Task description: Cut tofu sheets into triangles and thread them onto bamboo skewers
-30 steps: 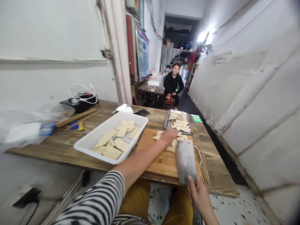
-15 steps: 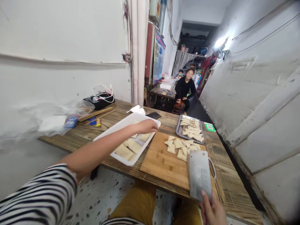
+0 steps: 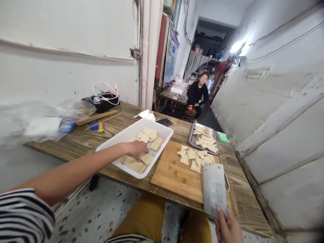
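Observation:
My left hand (image 3: 138,149) reaches down into a white plastic tub (image 3: 165,130), fingers slightly apart and touching the pale flat squares, which look like sheets of tofu (image 3: 148,134); its fingertips are partly hidden. In my right hand (image 3: 229,226) is a cleaver (image 3: 214,189), its broad blade lying over the right edge of a wooden cutting board (image 3: 172,172). Cut tofu pieces (image 3: 192,155), several of them triangular, are heaped at the board's far side. Beyond the board stands a metal tray (image 3: 191,138) with more cut pieces on it.
Thin wooden skewers (image 3: 234,192) lie right of the board. A dark phone-like slab (image 3: 165,122) and white tissue (image 3: 146,115) rest behind the tub. Plastic bags (image 3: 43,123), bundled sticks (image 3: 97,118) and a black box (image 3: 103,104) occupy the left. A person in black (image 3: 198,94) sits farther back.
My left hand has moved left and down from the tub's right rim into the tub, onto the tofu squares. The cleaver stays in my right hand, nearly still. The view has shifted slightly.

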### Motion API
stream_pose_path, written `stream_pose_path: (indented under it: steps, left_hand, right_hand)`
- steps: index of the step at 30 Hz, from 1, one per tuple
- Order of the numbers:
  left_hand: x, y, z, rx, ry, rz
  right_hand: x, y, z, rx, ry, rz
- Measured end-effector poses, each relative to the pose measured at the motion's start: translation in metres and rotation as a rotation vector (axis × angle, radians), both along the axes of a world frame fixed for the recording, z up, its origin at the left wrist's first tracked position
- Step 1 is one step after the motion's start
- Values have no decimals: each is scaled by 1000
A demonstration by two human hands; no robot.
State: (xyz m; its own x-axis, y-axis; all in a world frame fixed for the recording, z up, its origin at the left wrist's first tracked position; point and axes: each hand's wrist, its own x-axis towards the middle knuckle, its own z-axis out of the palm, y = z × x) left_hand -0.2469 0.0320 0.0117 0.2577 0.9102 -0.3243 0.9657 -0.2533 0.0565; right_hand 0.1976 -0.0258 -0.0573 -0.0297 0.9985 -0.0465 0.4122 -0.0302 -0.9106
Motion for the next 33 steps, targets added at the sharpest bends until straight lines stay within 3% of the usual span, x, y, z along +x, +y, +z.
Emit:
stream_pose_path:
  steps: [6, 11, 14, 16, 19, 21, 22, 26, 29, 33]
  left_hand:
    - [-2, -13, 9, 59, -266, 18]
    - [-5, -17, 27, 121, -388, 48]
    - [-1, -20, 46, 293, -584, 209]
    - [14, -26, 60, 420, -765, 342]
    - [63, -41, 70, 546, -1034, 447]
    - [107, -49, 61, 586, -1110, 523]
    - [128, -51, 51, 523, -1124, 533]
    - [187, -38, -8, 267, -1177, 580]
    - [195, -29, -41, 331, -1021, 519]
    - [178, -42, -51, 667, -717, 261]
  right_hand:
    - [0, -2, 2, -16, 10, 8]
    - [1, -2, 2, -7, 34, 28]
    - [2, -2, 1, -6, 30, 45]
    - [2, -3, 2, -8, 15, 63]
    - [0, -3, 6, -15, -12, 83]
    - [-3, -3, 11, 12, -42, 85]
    - [-4, -2, 15, 40, -62, 86]
    - [-8, 3, 36, 158, -243, 120]
    - [-11, 6, 55, 251, -497, 203]
    - [-22, 10, 78, 263, -801, 390]
